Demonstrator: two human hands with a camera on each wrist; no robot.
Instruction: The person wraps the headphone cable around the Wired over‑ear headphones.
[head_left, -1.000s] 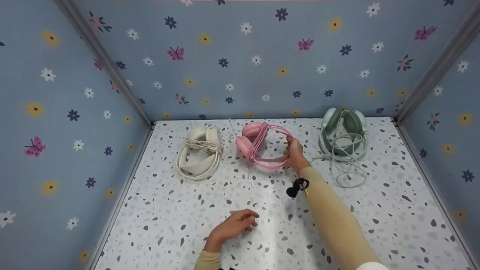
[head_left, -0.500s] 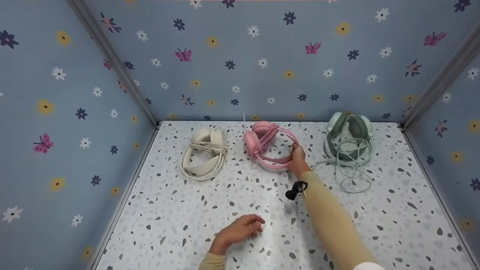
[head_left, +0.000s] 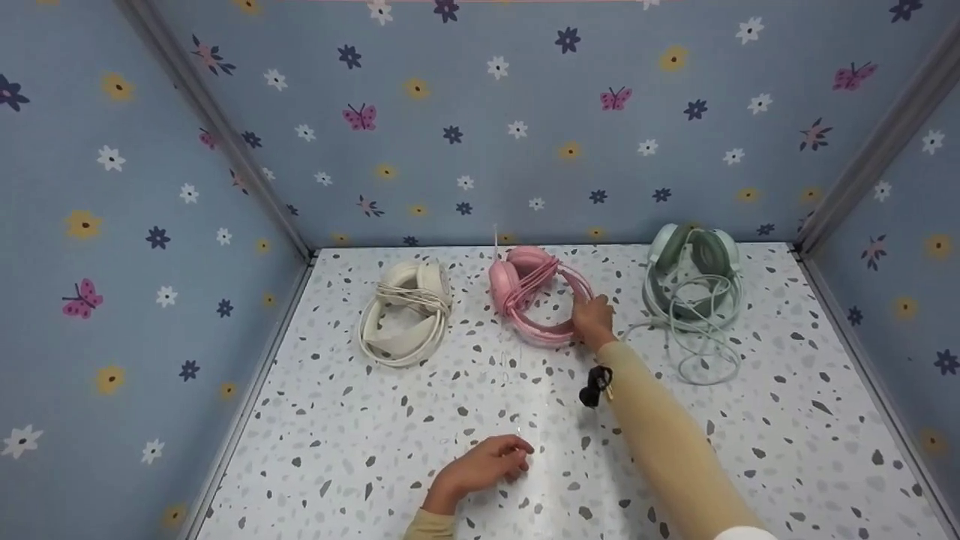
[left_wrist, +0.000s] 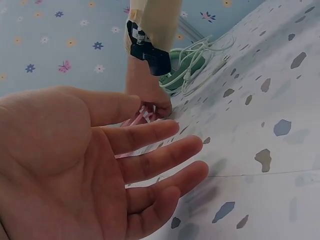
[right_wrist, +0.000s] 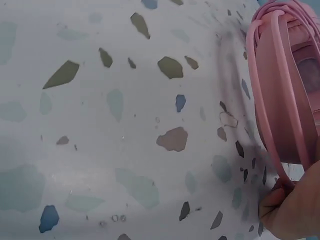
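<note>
Pink headphones (head_left: 504, 283) with a cable wound round them lie near the back of the table, ear cups to the left. My right hand (head_left: 594, 319) grips their headband at its right side. In the right wrist view the pink band (right_wrist: 286, 95) rises from my fingers, and the right hand (right_wrist: 295, 210) shows only in part. My left hand (head_left: 487, 465) holds nothing and hovers over or rests near the table front; I cannot tell which. Its palm and relaxed, slightly bent fingers fill much of the left wrist view, where the left hand (left_wrist: 100, 160) stands apart from the headphones.
White headphones (head_left: 405, 349) with a wound cable lie to the left. Green headphones (head_left: 711, 251) stand at the back right, their loose cable (head_left: 709, 367) spread forward. Patterned walls (head_left: 480, 150) close in the speckled table (head_left: 360, 465) at the back and sides.
The pink headphones have tilted lower toward the table, and their band has come down with my right hand. My left hand has moved slightly right. The head view has also shifted a little.
</note>
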